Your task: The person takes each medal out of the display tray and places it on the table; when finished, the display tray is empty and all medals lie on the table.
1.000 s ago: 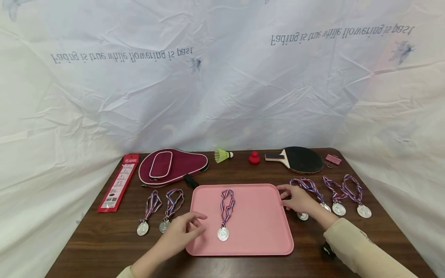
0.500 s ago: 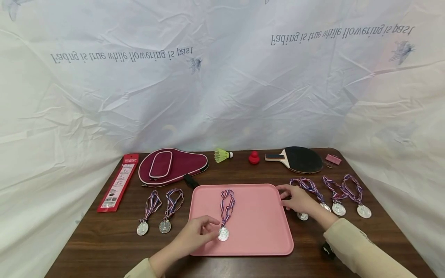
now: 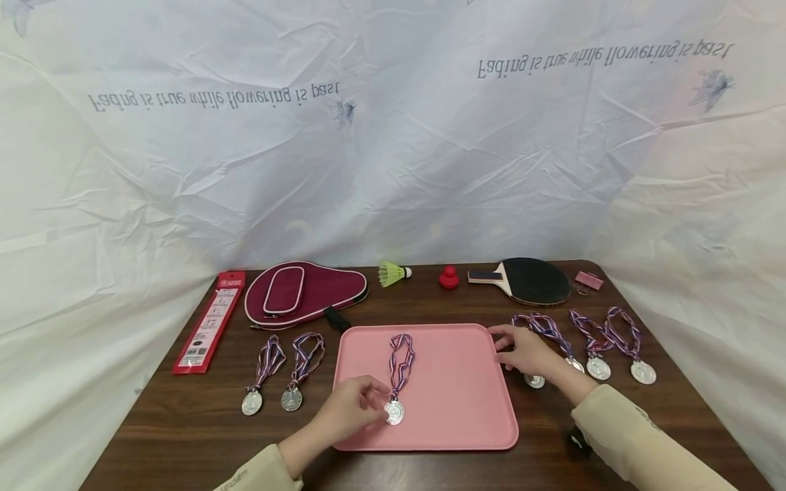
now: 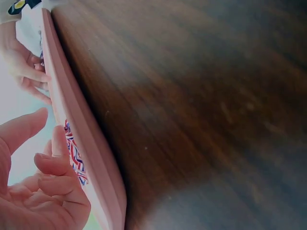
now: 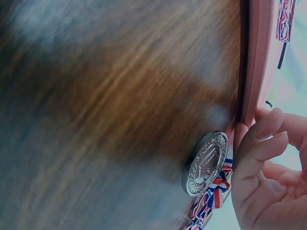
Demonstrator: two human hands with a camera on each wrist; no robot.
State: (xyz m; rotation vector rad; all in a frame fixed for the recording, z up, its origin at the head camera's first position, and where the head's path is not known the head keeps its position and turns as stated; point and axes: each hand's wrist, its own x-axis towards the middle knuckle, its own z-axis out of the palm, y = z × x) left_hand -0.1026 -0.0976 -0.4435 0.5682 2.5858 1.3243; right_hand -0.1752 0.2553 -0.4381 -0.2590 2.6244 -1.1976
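A pink tray (image 3: pixel 454 389) lies on the dark wooden table with one silver medal (image 3: pixel 395 412) on it. The medal's red, white and blue ribbon (image 3: pixel 402 361) stretches toward the tray's far side. My left hand (image 3: pixel 351 410) hovers over the tray's front left part, fingertips beside the medal. In the left wrist view, thumb and fingers of the left hand (image 4: pixel 48 177) stand apart with nothing between them. At the tray's right rim, the fingers of my right hand (image 3: pixel 525 351) touch the edge. Beside the right hand (image 5: pixel 273 167) lies another silver medal (image 5: pixel 206 163) on the table.
Two medals (image 3: pixel 291 397) lie left of the tray, several more (image 3: pixel 598 368) to its right. Along the back are a red packet (image 3: pixel 209 324), a maroon paddle case (image 3: pixel 319 290), a shuttlecock (image 3: pixel 393 274), a red knobbed object (image 3: pixel 449 277), a table tennis paddle (image 3: pixel 534 281) and a pink binder clip (image 3: pixel 589 280).
My left hand has moved right over the tray, up to the medal, uncovering the medal at the tray's left. The right hand stays at the rim.
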